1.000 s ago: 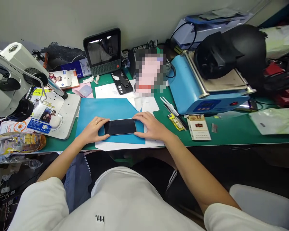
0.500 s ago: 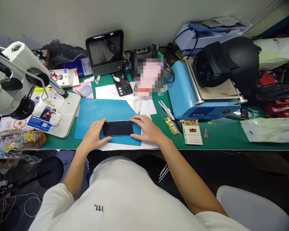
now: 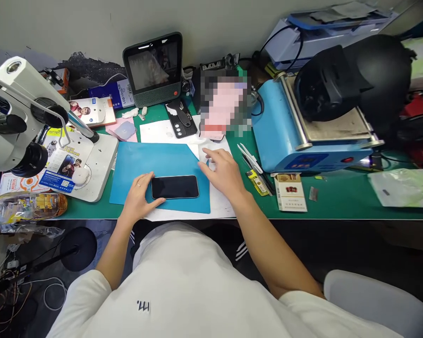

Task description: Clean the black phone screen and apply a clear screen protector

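Nearest the counter (image 3: 338,206) edge: a dark phone (image 3: 175,187) lies flat, screen up, on a blue mat (image 3: 151,162) over white paper. Left hand (image 3: 138,199) rests at the phone's left end, thumb and fingers loosely cupping its corner, not closed around it. Right hand (image 3: 223,172) is off the phone, just beyond its right end, fingers spread and open over a white sheet (image 3: 221,145), holding nothing. To the right: tweezers (image 3: 250,158), then a cigarette pack (image 3: 291,193). Left: microscope (image 3: 17,117) on its white base. Farther back: a small screen unit (image 3: 153,68) against the wall, a blue roller machine (image 3: 296,136) with a black helmet (image 3: 356,77) on it.
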Available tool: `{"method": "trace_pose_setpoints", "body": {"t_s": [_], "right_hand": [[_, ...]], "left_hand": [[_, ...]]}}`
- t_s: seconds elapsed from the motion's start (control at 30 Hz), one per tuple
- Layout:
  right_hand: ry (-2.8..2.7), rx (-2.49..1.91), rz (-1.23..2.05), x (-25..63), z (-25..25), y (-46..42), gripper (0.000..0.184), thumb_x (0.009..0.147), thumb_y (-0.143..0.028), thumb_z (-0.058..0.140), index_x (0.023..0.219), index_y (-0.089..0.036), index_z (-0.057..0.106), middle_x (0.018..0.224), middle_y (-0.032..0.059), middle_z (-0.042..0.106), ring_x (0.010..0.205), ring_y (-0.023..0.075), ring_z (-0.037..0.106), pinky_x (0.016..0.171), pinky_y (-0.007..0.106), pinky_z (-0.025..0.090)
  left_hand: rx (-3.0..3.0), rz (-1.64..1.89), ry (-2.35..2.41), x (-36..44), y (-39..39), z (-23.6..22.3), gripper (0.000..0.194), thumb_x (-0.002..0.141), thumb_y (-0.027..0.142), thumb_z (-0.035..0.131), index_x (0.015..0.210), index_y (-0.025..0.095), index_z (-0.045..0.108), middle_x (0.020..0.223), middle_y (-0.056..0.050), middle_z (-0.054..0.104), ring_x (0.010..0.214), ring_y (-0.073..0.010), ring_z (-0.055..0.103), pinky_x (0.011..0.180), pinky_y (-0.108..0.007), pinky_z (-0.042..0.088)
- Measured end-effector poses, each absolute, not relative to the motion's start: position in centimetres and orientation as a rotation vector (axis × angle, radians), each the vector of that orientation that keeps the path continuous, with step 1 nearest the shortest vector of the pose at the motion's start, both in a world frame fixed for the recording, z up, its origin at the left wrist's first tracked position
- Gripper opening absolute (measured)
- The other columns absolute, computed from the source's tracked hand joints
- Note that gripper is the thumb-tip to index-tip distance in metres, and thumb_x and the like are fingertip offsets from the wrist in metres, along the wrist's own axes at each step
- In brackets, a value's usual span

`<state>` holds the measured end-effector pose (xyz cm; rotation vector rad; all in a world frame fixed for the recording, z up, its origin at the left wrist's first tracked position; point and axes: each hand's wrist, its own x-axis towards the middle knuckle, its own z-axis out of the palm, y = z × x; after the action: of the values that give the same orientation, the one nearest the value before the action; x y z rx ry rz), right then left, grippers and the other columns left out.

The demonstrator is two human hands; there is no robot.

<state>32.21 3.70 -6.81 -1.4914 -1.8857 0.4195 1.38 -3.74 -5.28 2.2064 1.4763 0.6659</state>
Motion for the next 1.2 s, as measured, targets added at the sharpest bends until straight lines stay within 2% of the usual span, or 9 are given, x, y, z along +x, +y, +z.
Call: {"method": "trace_pose_setpoints", "body": {"t_s": [0.17, 0.27, 0.4, 0.53, 0.63, 0.73, 0.87, 1.03, 1.2], "right_hand": [[-1.904, -1.517, 0.437, 31.7, -8.5, 6.0, 0.016, 0.097, -0.028, 0.056, 0.094, -0.025, 0.071, 0.095, 0.0098, 0.067, 0.094, 0.0298, 0.065, 0.087, 0.045, 0.056], [-1.893, -1.487, 0.425, 31.8, -8.6, 5.9, 0.015, 0.097, -0.026, 0.054, 0.087, -0.026, 0.065, 0.093, 0.0098, 0.065, 0.094, 0.0307, 0.063, 0.088, 0.047, 0.054], [-1.853, -1.439, 0.425, 31.7, -7.8, 5.2, 0.013, 0.098, -0.029, 0.051, 0.087, -0.026, 0.058, 0.095, 0.0097, 0.066, 0.096, 0.0307, 0.062, 0.089, 0.047, 0.052], [-1.786, -1.390, 0.454, 31.3, -5.9, 3.5, 0.014, 0.103, -0.035, 0.046, 0.095, -0.027, 0.055, 0.097, 0.0065, 0.068, 0.094, 0.0267, 0.065, 0.085, 0.042, 0.054], [-1.743, -1.309, 0.654, 30.9, -4.2, 1.0, 0.016, 0.106, -0.040, 0.047, 0.101, -0.027, 0.055, 0.092, 0.0036, 0.069, 0.085, 0.0241, 0.067, 0.078, 0.038, 0.055], [-1.812, -1.157, 0.905, 29.9, -3.2, -2.0, 0.019, 0.107, -0.042, 0.045, 0.103, -0.027, 0.055, 0.092, 0.0038, 0.069, 0.079, 0.0227, 0.067, 0.074, 0.037, 0.056], [-1.943, -0.965, 1.052, 27.6, -3.6, -5.0, 0.017, 0.106, -0.039, 0.048, 0.100, -0.028, 0.059, 0.088, 0.0012, 0.071, 0.073, 0.0200, 0.067, 0.069, 0.034, 0.057], [-1.998, -0.820, 1.103, 26.2, -4.5, -6.2, 0.017, 0.108, -0.035, 0.046, 0.102, -0.028, 0.061, 0.093, 0.0028, 0.074, 0.082, 0.0210, 0.070, 0.075, 0.037, 0.061], [-1.958, -0.811, 1.000, 28.3, -5.0, -5.7, 0.016, 0.108, -0.032, 0.049, 0.106, -0.029, 0.065, 0.117, 0.0076, 0.078, 0.119, 0.0266, 0.071, 0.103, 0.050, 0.059]], "left_hand": [[2.213, 0.657, 1.462, 1.4, -3.8, -5.4, 0.074, 0.099, 0.057, 0.068, 0.161, 0.026, 0.042, 0.149, -0.015, 0.061, 0.141, -0.0363, 0.054, 0.115, -0.055, 0.050], [2.246, 0.713, 1.453, 1.5, -3.9, -5.5, 0.061, 0.104, 0.054, 0.059, 0.156, 0.025, 0.048, 0.147, -0.015, 0.063, 0.139, -0.0348, 0.056, 0.114, -0.055, 0.050], [2.305, 0.778, 1.450, 1.7, -3.9, -5.7, 0.045, 0.110, 0.044, 0.051, 0.150, 0.024, 0.055, 0.144, -0.014, 0.065, 0.136, -0.0313, 0.059, 0.114, -0.052, 0.051], [2.297, 0.848, 1.506, 1.9, -4.3, -5.5, 0.039, 0.112, 0.037, 0.046, 0.145, 0.022, 0.059, 0.141, -0.015, 0.068, 0.132, -0.0298, 0.062, 0.113, -0.052, 0.052], [2.273, 0.953, 1.566, 2.6, -5.8, -4.6, 0.034, 0.112, 0.031, 0.043, 0.139, 0.022, 0.062, 0.132, -0.014, 0.071, 0.125, -0.0284, 0.066, 0.107, -0.051, 0.055], [2.269, 1.030, 1.549, 4.0, -7.8, -3.5, 0.029, 0.110, 0.030, 0.051, 0.136, 0.024, 0.063, 0.126, -0.012, 0.074, 0.118, -0.0260, 0.070, 0.100, -0.046, 0.058], [2.342, 1.020, 1.465, 5.6, -9.1, -3.2, 0.041, 0.104, 0.035, 0.063, 0.143, 0.024, 0.058, 0.133, -0.014, 0.072, 0.120, -0.0276, 0.069, 0.100, -0.046, 0.059], [2.409, 0.961, 1.472, 5.1, -8.3, -4.1, 0.022, 0.106, 0.022, 0.054, 0.119, 0.027, 0.072, 0.104, -0.006, 0.078, 0.096, -0.0207, 0.073, 0.087, -0.038, 0.059], [2.389, 0.979, 1.552, 3.4, -7.2, -3.9, 0.023, 0.107, 0.024, 0.054, 0.110, 0.027, 0.076, 0.095, -0.005, 0.078, 0.088, -0.0199, 0.071, 0.082, -0.037, 0.058]]}}
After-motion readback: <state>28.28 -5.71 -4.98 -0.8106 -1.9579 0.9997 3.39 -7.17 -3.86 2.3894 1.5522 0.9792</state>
